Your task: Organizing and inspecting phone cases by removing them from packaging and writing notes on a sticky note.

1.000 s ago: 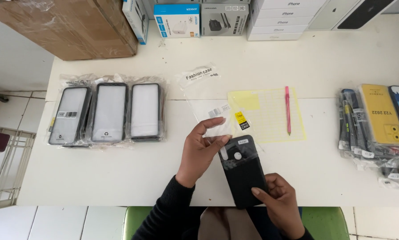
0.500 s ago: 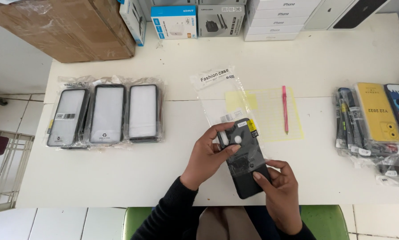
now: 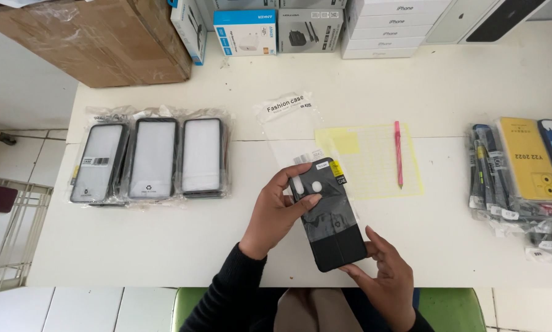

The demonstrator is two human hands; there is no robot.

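A black phone case (image 3: 329,217) is held over the white table (image 3: 165,246), tilted with its camera cut-outs toward the far side. My left hand (image 3: 275,211) grips its upper left edge, thumb near the cut-outs. My right hand (image 3: 385,275) supports its lower right corner from beneath. A clear plastic sleeve (image 3: 288,126) with a white header card lies flat just beyond the case. To the right of it sits a yellow sheet (image 3: 374,163) with a pink pen (image 3: 398,154) on top.
Three packaged phone cases (image 3: 152,158) lie in a row at the left. More packaged cases (image 3: 522,172), one yellow, are stacked at the right edge. Charger boxes (image 3: 270,29), white boxes (image 3: 386,27) and a cardboard box (image 3: 98,37) line the far side.
The black case has come out of the clear sleeve and turned more upright in my hands. The left hand shifted from the sleeve onto the case's top edge; the right hand slid lower.
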